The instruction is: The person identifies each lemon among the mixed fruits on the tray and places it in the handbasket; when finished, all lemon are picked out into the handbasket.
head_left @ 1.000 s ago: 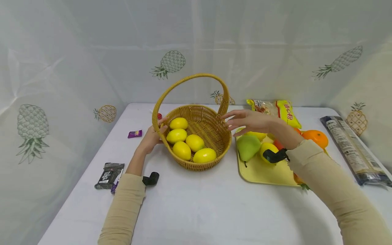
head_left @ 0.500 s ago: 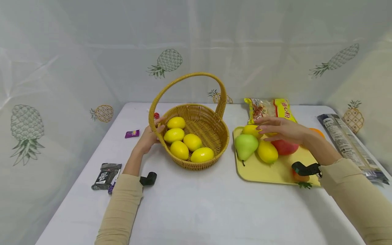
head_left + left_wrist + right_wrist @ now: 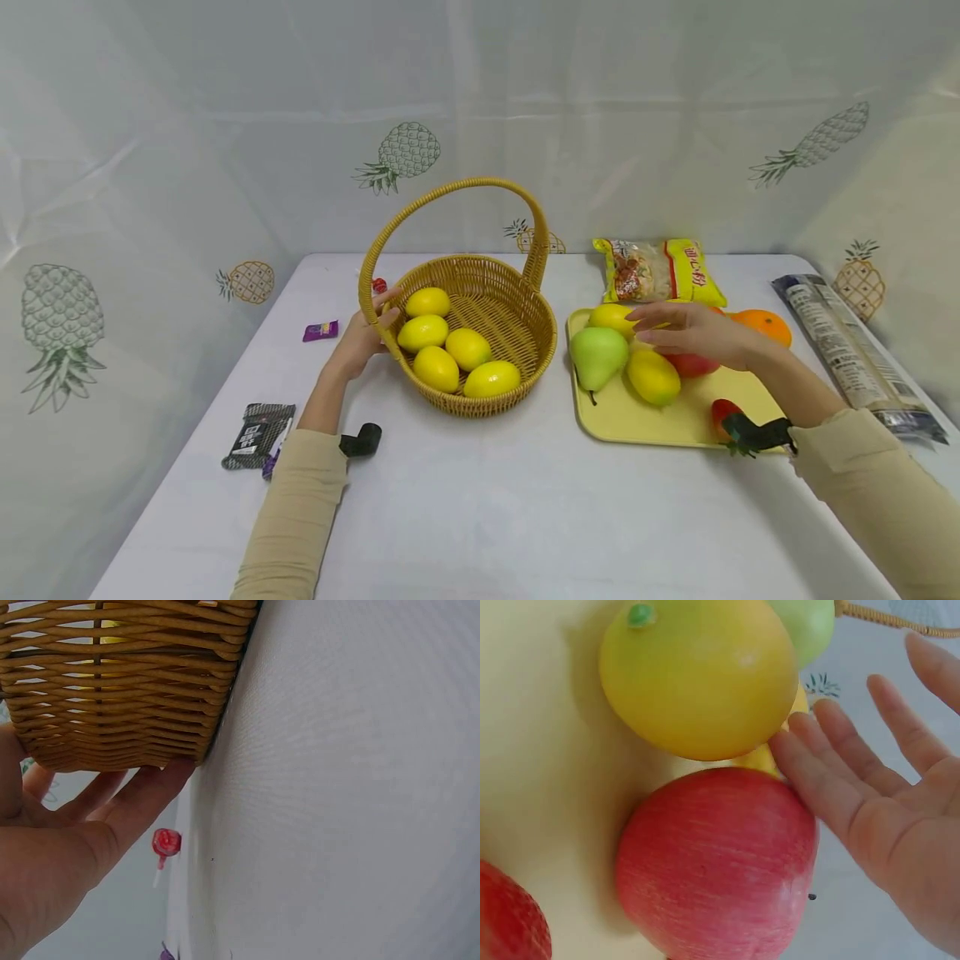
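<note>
The left hand (image 3: 362,340) lays straight fingers against the basket (image 3: 504,320), which stands on the counter (image 3: 480,500) with five lemons (image 3: 468,348) inside. The right hand (image 3: 697,329), fingers spread, is just beside the red fruit (image 3: 712,862) on the tray (image 3: 630,423). The yellow bag (image 3: 651,273) shows red Chinese characters; the black packet (image 3: 258,435) bears white print too small to read

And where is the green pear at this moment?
In the head view, the green pear lies on the left side of the yellow tray, beside two lemons and right of the wicker basket.
</note>
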`<state>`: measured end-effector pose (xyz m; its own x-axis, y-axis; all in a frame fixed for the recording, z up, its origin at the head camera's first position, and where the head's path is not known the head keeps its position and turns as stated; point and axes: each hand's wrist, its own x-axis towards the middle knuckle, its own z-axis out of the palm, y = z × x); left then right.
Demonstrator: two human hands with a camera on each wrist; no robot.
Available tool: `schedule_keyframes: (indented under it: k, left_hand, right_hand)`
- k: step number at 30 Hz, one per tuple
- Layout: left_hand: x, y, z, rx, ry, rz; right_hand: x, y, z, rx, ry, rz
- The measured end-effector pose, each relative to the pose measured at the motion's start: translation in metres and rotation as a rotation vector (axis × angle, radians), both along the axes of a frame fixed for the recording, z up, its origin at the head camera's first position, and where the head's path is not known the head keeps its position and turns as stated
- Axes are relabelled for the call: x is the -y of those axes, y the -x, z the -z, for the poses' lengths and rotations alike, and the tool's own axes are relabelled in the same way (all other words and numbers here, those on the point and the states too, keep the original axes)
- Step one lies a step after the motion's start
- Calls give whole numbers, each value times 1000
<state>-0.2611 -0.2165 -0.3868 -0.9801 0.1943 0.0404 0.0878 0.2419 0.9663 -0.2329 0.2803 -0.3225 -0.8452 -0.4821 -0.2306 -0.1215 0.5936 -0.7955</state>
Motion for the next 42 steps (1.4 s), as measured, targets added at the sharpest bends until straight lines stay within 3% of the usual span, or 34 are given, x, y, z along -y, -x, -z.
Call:
schedule_keyframes:
  k: [3,11,17,24,29,32,37,42]
  left_hand:
    - [1,0,0,0,-1,-3]
    - [3,1,-3,-11,-3,0]
    - [4,0,-3,-4,3,-6]
    - [5,0,-2,3,-1,-19]
    - [4,-1,-1,6,2,-14]
    - [4,-2,-2,7,6,-16]
    - [3,-2,-3,20,-5,-22]
    - [-1,0,-1,24,-7,-13]
  right_hand:
    - [3,-5,2,-14,-47,-13]
    - [5,-23,16,-81,-45,-84]
    - [5,-29,28,-123,-110,-78]
    - [4,-28,31,-48,-83,-38]
    - [2,-24,16,23,6,-46]
    - [11,-16,-4,-6,55,-69]
    - [46,7,-35,-40,77,-126]
    - [93,34,-42,38,144,-128]
